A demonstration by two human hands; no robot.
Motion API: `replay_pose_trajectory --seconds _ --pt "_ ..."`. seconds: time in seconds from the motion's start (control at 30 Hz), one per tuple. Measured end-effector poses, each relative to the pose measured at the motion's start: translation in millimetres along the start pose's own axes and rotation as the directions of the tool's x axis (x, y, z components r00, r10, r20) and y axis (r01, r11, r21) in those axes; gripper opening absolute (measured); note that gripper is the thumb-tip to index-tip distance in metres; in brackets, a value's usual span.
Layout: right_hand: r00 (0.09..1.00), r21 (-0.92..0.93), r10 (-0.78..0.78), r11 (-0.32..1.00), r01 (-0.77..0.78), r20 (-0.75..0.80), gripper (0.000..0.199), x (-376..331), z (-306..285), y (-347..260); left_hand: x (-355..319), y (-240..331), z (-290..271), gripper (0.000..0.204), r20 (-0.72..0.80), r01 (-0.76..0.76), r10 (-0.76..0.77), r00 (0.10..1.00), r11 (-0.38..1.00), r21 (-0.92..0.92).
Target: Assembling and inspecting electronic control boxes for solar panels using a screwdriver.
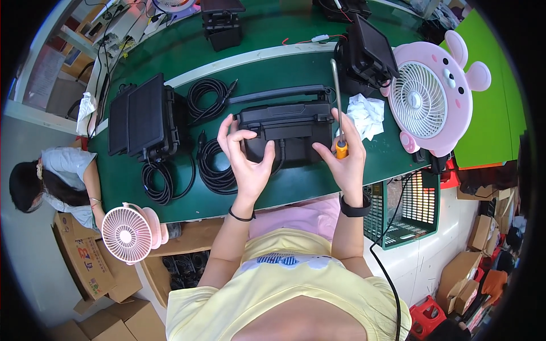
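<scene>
A black hard plastic case (293, 129) lies in front of me on the green table, with a ribbed black cable at its front. My left hand (248, 165) grips its left end, fingers on the side and thumb at the front face. At the right end is my right hand (350, 159), its fingertips at the case's corner. That hand also holds a screwdriver (341, 149) by its orange handle, the long metal shaft pointing away from me. Coiled black cables (215, 170) lie by my left hand. Just behind the case runs a grey-black bar (278, 94).
Black boxes with dark panels stand to the left (139, 119) and back right (369, 54). Crumpled white tissue (365, 115) lies beside a pink fan (421, 99). A green crate (412, 204) stands below the right edge. Another person (68, 179) sits at left near a small fan (126, 234).
</scene>
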State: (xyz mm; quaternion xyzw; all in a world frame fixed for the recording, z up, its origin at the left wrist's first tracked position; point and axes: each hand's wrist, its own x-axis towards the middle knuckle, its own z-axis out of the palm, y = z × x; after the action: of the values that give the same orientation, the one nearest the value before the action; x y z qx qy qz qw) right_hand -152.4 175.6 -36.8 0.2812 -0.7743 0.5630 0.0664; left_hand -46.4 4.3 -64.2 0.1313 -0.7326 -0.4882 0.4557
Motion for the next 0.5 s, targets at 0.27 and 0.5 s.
replay_pose_trajectory --seconds 0.27,0.5 --pt "0.991 -0.033 -0.133 0.991 0.133 -0.001 0.052 9.0 0.9 -7.4 6.0 0.3 -1.4 0.050 0.007 -0.004 0.004 1.000 0.999 0.032" --pt "0.939 -0.280 -0.323 0.897 0.343 0.118 0.048 24.9 2.4 -9.9 27.2 4.3 -0.3 0.051 0.063 -0.099 0.084 0.995 0.940 0.326"
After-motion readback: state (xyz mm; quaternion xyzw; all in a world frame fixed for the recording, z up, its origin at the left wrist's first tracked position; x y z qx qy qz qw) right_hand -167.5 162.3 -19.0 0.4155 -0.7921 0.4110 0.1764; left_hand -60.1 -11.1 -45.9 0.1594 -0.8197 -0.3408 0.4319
